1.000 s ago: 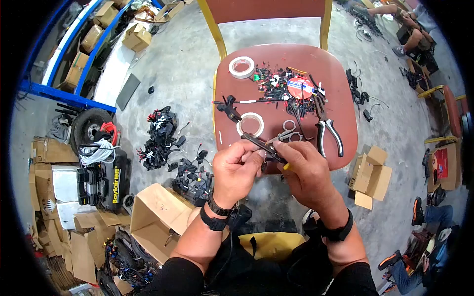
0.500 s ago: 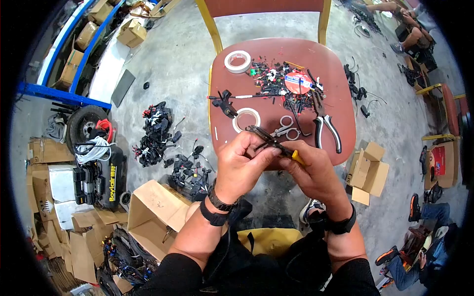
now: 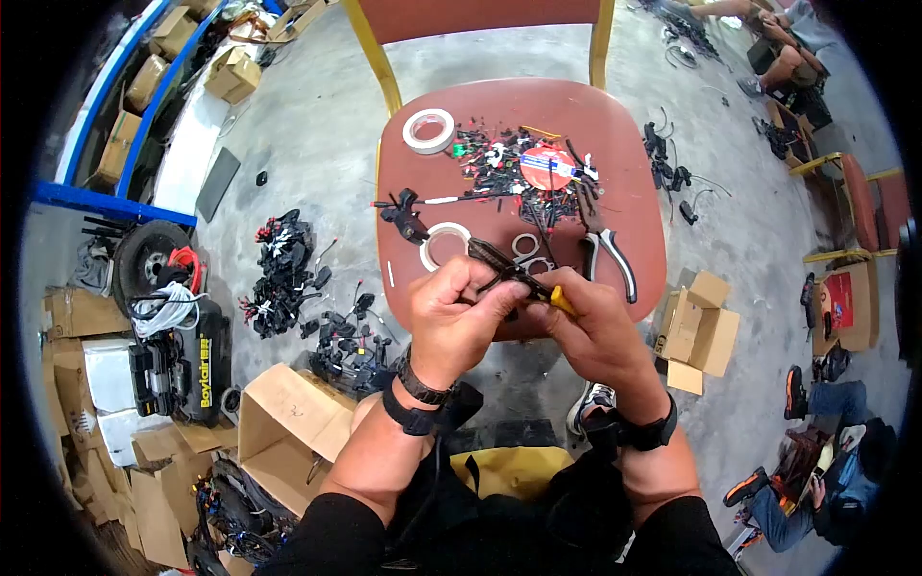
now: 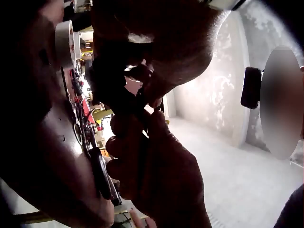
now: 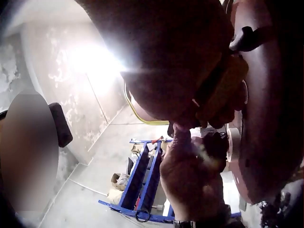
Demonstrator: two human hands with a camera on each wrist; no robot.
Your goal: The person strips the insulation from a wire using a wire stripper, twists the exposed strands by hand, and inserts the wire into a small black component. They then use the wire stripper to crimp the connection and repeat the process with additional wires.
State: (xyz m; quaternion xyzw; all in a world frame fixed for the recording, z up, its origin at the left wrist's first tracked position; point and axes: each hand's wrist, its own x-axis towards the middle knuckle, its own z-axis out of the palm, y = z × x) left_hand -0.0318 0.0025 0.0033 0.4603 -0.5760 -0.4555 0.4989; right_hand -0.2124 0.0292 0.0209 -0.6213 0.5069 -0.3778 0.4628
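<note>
Since the red-brown chair (image 3: 624, 144) stands just past my left hand (image 3: 447, 317) and right hand (image 3: 595, 322), I judge its seat serves as bench: flat, all within short reach.

Open cardboard box (image 3: 298, 408) on the floor beside my left forearm; handy for dropping things in, I suppose.

Floor heap (image 3: 288, 259) of black parts well out to the left of my left hand, probably put there to spare room on the seat.

Scrap pile (image 3: 499, 163) on the seat beyond both hands, far enough off, it seems, not to snag them.

Hands close together over the seat's near edge, thumbs near each other; likely each steadies the other.

Pliers (image 3: 619, 261) beyond the right hand, handles toward me, presumably for easy pick-up. Near tape roll (image 3: 427, 252) flat, just beyond the left hand. Scissors (image 3: 527, 256) just beyond both, partly hidden.

Dark long piece (image 3: 495, 259) pinched by left thumb and fingers, far end jutting past them; a short, firm hold, I think. Yellow-ended piece (image 3: 562, 300) gripped in the right hand. Whether the two are joined I cannot tell; wrist views too dark.
</note>
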